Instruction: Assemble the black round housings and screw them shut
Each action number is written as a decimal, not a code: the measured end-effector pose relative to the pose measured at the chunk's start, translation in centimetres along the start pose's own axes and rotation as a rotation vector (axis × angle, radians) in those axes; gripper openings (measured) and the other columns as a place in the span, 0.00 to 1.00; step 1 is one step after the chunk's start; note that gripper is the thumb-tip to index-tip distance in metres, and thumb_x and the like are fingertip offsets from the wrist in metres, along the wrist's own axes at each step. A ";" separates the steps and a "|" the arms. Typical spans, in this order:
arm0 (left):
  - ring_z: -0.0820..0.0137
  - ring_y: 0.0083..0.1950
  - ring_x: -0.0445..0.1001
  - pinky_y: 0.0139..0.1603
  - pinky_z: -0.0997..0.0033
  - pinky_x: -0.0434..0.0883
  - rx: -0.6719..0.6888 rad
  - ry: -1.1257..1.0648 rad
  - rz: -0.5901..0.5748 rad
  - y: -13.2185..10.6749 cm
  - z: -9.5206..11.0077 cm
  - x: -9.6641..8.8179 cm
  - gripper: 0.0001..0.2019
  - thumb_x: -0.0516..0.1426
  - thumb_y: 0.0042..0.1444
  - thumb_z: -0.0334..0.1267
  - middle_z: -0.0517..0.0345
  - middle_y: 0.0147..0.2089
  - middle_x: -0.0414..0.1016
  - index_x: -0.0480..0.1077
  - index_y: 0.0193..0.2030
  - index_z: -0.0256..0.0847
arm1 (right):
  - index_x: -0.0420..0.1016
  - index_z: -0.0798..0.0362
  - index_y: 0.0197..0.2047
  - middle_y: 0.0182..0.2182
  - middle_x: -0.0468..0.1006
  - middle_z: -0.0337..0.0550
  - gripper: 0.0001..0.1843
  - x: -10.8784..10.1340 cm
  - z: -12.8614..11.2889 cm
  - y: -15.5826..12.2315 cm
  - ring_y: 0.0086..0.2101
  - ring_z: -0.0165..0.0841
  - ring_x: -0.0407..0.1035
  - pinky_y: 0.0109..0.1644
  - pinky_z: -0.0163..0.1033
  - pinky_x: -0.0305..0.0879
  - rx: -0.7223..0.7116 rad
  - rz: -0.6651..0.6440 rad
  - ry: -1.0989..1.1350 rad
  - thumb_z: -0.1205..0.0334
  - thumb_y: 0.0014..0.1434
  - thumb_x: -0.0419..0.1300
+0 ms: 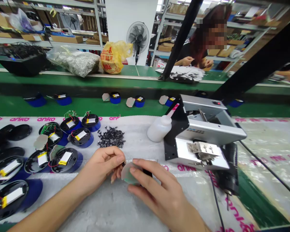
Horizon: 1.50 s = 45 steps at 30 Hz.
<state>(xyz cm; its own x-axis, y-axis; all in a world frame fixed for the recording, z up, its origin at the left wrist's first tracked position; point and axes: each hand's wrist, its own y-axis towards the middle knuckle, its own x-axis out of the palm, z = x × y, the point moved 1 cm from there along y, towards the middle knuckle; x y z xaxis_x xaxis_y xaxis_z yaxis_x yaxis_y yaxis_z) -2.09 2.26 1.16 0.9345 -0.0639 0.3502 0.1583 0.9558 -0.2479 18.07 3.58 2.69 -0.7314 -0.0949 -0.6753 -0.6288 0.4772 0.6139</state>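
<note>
My right hand (157, 190) grips a small round unit with a pale, greenish disc (127, 174) on it, low over the white plastic sheet (111, 206). My left hand (105, 164) pinches its fingertips at the disc's left edge; what sits between them is too small to make out. A heap of small black parts (111, 137) lies just behind my left hand. Several round black shells with silver batteries (65, 158) sit to the left.
A grey and black bench machine (203, 135) stands to the right, with a white squeeze bottle (159, 127) leaning on it. A cable (215, 199) runs toward me. Blue units (115, 97) ride the green conveyor behind. Another person (198, 48) works across it.
</note>
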 end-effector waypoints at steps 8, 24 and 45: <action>0.77 0.22 0.67 0.23 0.80 0.66 0.093 0.324 0.013 -0.6 1.5 0.2 0.14 0.60 0.61 0.47 0.64 0.23 0.71 0.70 0.30 0.39 | 0.72 0.59 0.55 0.51 0.76 0.53 0.11 -0.2 0.0 0.0 0.51 0.37 0.72 0.56 0.41 0.74 -0.013 -0.007 -0.015 0.65 0.72 0.56; 0.73 0.37 0.72 0.36 0.74 0.71 0.436 0.752 0.002 -1.2 1.7 0.4 0.15 0.66 0.57 0.47 0.59 0.51 0.73 0.73 0.49 0.48 | 0.59 0.48 0.69 0.55 0.68 0.46 0.30 -1.2 0.4 -0.2 0.55 0.33 0.67 0.59 0.34 0.68 0.307 -0.052 0.207 0.70 0.66 0.55; 0.81 0.31 0.73 0.33 0.80 0.71 0.119 0.551 -0.210 -0.8 -1.0 2.3 0.09 0.66 0.52 0.33 0.61 0.61 0.67 0.72 0.39 0.43 | 0.68 0.45 0.59 0.51 0.72 0.46 0.20 1.5 -1.6 -5.5 0.50 0.41 0.71 0.54 0.44 0.71 0.562 0.198 0.207 0.66 0.64 0.59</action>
<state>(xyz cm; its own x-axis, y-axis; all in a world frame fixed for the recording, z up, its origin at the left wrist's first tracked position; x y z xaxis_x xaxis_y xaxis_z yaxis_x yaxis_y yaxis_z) 0.28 1.09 1.26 0.9196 -0.3642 -0.1470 0.3506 0.9300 -0.1105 20.03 -0.57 -1.02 -0.8912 -0.0978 -0.4430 -0.2822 0.8840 0.3726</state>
